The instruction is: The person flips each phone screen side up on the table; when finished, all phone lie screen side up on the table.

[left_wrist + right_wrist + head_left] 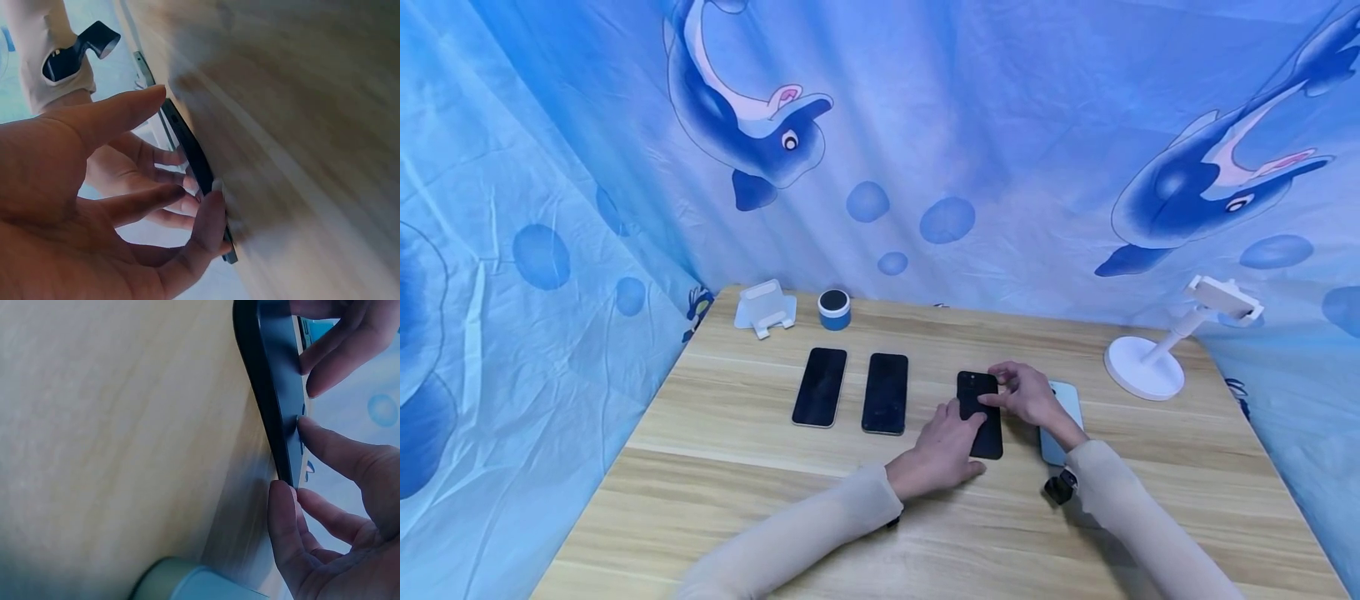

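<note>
A black smartphone (988, 439) lies on the table, its back with the camera lenses facing up. My left hand (938, 448) reaches over its left edge, fingers resting on the back and along the side. In the left wrist view the left thumb is stretched out near one end of the phone (187, 142). My right hand (1028, 397) pinches the phone at its upper right corner. One right-hand digit presses the back while another bends round the edge, as the right wrist view shows of the phone (281, 381). A pale blue phone (1066, 406) lies partly beneath the right wrist.
Two dark-screened phones, one (820, 387) farther left and one (885, 393) nearer, lie face up. Along the back stand a white folding stand (765, 306) and a blue-white round container (834, 310). A white phone stand (1145, 368) is at right. Printed curtains surround the wooden table (715, 475).
</note>
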Demonstrator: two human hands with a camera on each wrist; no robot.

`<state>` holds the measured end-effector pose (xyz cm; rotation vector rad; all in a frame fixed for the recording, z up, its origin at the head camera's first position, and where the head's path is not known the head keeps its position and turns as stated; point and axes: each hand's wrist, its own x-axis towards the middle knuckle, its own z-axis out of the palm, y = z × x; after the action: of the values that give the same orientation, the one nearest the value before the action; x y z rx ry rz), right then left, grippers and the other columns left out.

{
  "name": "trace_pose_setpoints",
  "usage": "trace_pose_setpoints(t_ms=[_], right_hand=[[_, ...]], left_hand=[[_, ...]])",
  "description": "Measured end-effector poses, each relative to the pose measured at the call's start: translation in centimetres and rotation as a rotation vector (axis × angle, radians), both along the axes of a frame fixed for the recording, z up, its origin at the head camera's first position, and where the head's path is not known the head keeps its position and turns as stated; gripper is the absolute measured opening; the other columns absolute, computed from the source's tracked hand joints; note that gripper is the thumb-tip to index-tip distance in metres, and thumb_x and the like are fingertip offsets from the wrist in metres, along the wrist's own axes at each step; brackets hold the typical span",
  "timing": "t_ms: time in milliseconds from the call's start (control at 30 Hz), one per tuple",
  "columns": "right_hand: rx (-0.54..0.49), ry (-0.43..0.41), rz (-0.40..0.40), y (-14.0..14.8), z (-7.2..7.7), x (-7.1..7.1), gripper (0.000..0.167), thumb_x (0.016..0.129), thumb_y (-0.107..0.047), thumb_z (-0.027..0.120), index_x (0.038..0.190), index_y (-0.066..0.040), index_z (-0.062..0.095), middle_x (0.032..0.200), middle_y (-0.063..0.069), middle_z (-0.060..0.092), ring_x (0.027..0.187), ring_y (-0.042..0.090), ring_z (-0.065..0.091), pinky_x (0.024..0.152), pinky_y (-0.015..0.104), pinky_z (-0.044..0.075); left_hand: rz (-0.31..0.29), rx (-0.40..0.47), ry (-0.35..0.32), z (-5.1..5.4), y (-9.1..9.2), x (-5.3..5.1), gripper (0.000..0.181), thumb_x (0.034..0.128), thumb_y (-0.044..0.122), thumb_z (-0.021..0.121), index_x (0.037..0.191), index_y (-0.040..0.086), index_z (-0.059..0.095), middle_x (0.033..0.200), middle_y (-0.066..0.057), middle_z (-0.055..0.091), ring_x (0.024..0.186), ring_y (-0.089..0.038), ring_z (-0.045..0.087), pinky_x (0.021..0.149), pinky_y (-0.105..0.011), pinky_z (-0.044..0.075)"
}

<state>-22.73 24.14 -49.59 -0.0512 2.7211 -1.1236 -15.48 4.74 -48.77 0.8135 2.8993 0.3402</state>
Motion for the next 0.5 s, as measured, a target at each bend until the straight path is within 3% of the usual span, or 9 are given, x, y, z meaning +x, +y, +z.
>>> trace_pose_setpoints(t_ms=[500], right_hand=[[-0.079,-0.011,0.001,0.8,-0.7,0.0,0.048,0.095,-0.022,0.077,0.136,-0.001,0.064,0.117,0.02,0.065,0.084,0.02,0.066,0.068,0.032,0.058]], left_hand=[[0.073,-0.15,0.081,-0.8,2.4,0.4,0.074,0.0874,0.062,0.075,0.148,0.023,0.058,0.143,-0.026,0.051,0.122,-0.032,0.054,0.082,-0.032,0.059]])
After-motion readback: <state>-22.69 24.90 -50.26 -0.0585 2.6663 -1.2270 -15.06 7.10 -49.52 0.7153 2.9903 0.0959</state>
